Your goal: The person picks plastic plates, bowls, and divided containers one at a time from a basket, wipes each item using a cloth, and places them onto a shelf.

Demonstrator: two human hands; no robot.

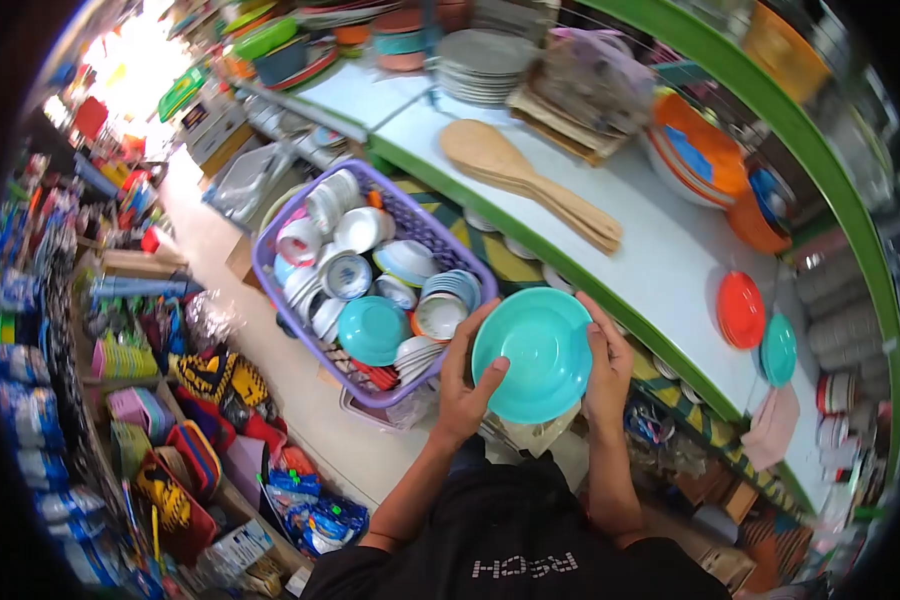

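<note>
A turquoise bowl (535, 355) is held between my two hands in front of my chest, its inside facing up toward me. My left hand (468, 375) grips its left side, with the thumb over the rim. On the opposite side my right hand (606, 365) has its thumb at the rim and its fingers behind. Just left of the bowl stands a purple basket (420, 215) full of bowls and cups. Among them lies another turquoise bowl (373, 331), near a stack of blue-edged bowls (456, 288).
Along the right runs a white shelf (660, 290) with a green edge. It carries wooden paddles (530, 180), grey plates (485, 65), red plates (740, 310) and a turquoise plate stack (778, 350). Packed goods line the left side of the tiled aisle (300, 370).
</note>
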